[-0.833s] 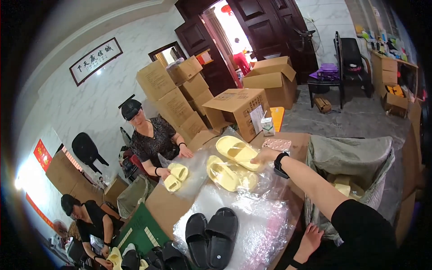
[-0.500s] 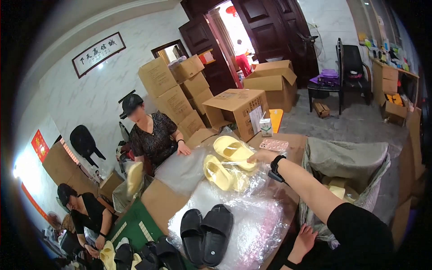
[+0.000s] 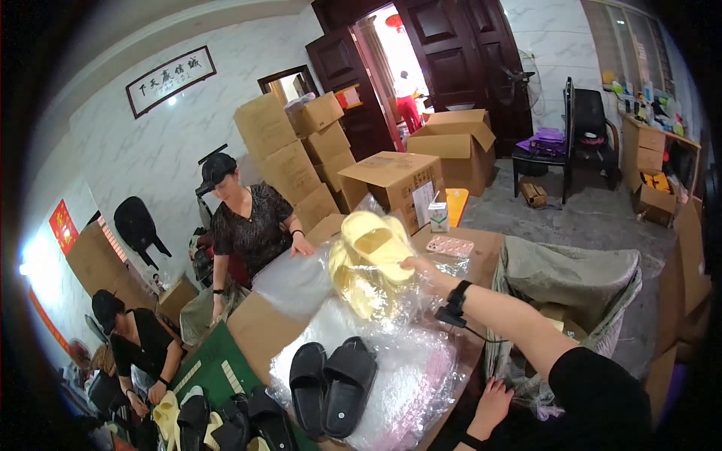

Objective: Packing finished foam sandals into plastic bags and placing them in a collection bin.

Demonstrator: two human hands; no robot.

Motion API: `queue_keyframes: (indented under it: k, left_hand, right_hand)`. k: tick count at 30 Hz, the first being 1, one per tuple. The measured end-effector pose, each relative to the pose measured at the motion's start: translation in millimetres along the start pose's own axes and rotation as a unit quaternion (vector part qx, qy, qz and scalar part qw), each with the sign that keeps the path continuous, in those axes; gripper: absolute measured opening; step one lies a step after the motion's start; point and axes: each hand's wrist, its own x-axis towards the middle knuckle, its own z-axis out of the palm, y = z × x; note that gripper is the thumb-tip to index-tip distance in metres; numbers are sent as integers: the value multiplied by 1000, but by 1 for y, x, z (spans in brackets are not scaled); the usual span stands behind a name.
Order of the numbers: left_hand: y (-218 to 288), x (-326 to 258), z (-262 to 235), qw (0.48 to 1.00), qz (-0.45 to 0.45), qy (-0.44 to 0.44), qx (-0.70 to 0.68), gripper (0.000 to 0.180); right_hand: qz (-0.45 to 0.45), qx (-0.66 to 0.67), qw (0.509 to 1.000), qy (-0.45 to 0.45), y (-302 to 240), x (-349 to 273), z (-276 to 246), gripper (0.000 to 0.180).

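Currently the right hand [image 3: 427,275] pinches the near edge of the yellow slippers [image 3: 385,248], thumb and fingers closed on them through their clear plastic wrap [image 3: 402,307]; they sit at the centre of the frame, tilted. The left hand [image 3: 492,406], low and right of centre, has its fingers loosely spread and holds nothing visible; whether it touches the grey sack [image 3: 575,259] above it, I cannot tell. Below the yellow pair, black slippers [image 3: 348,383] lie on shiny clear plastic [image 3: 414,372]. Just above the right hand are a pink patterned case [image 3: 450,246] and a small drink carton [image 3: 438,216]. Left of centre, a co-worker [image 3: 252,225] rests one hand beside translucent sheeting [image 3: 293,279].
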Motion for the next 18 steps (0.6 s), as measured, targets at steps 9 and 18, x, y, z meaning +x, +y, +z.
queue_keyframes:
  k: [9,18]
  left_hand:
    - [3,4,-7,999,-28,33,-4,22]
    - [12,18,-49,985,-21,167,41,25]
  right_hand:
    - [3,131,988,78,-105,-165,13,52]
    - [-56,-112,960,249,-149,-342,-219,53]
